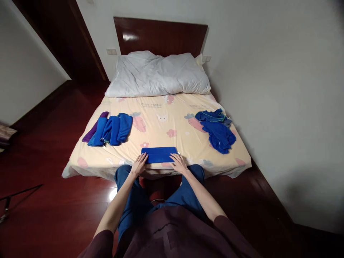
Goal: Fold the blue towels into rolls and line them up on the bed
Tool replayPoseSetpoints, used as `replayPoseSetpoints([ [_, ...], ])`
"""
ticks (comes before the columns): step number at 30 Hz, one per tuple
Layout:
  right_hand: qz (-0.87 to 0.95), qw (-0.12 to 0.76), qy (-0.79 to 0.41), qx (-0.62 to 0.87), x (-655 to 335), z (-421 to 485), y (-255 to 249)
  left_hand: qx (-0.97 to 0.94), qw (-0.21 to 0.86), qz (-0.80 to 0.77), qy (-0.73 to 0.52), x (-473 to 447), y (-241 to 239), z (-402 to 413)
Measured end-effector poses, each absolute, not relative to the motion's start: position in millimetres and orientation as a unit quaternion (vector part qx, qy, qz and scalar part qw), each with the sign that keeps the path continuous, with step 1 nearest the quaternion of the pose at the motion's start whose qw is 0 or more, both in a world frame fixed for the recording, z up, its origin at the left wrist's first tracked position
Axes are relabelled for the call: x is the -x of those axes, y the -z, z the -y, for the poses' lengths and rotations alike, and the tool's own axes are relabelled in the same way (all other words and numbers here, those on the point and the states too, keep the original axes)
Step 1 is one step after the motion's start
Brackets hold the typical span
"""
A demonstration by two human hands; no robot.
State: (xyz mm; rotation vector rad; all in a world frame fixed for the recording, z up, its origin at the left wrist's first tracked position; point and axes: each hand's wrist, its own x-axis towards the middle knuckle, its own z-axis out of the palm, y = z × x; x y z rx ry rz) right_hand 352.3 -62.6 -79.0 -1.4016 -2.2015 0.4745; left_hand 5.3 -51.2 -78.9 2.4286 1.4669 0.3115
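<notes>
Blue folded cloth [159, 154], lying flat at the near edge of the bed [156, 130], with a neat blue stack [111, 129] well apart on the left and a messy blue heap [217, 130] well apart on the right. With the left hand [139, 165] on its left end and the right hand [178, 164] on its right end, fingers [143, 157] stretched out flat and wide open, touching the cloth but grabbing nothing, press down softly and evenly on both ends. Smooth out any bumps from the middle outward and line the edges up straight.
</notes>
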Motion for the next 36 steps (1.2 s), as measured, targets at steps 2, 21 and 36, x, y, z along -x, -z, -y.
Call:
replayPoseSetpoints([
  [2,0.803,0.231,-0.158,0.527,-354.8,57.9,86.3,-0.837,0.133,-0.519,-0.109,-7.6,83.5,48.1],
  [21,0.649,0.366,-0.319,0.586,-380.1,65.3,111.3,-0.745,0.307,-0.534,-0.256,29.7,92.1,56.3],
  [36,0.578,0.403,-0.304,0.642,-379.7,58.5,114.7,-0.681,0.28,-0.632,-0.242,25.6,96.9,52.7],
])
